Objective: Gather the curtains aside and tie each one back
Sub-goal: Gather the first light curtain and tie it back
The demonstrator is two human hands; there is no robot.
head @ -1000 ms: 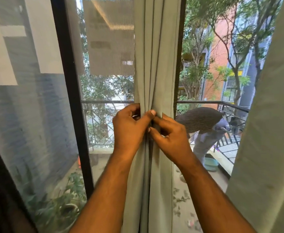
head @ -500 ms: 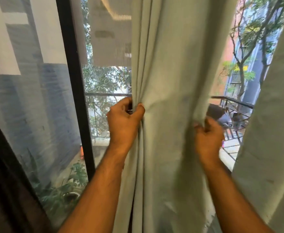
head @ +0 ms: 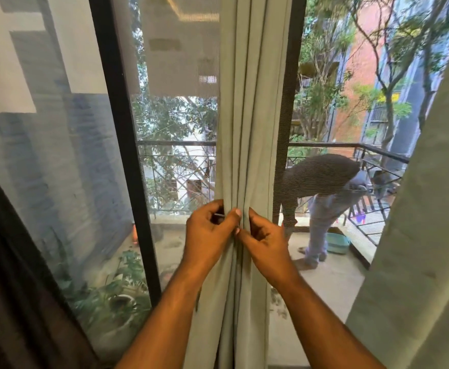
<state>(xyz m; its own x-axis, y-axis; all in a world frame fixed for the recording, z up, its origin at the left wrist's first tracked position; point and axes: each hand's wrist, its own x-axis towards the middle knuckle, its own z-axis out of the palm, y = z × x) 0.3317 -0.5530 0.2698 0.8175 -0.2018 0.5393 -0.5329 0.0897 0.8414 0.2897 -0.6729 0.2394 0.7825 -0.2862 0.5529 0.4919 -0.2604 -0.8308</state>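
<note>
Curtain hangs bunched in narrow pleats in front of the window's dark frame. Left hand closed on the pleats, thumb pinching the fabric. Right hand touching it, fingers curled onto the same folds. 2nd curtain at the window's right edge.

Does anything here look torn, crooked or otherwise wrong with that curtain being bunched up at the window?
Nothing stands out. The green curtain hangs in neat, straight folds with no tear or stain visible, pinched together between the left hand and right hand. No tie-back is visible around it yet. The second curtain at the right edge hangs loose.
</note>
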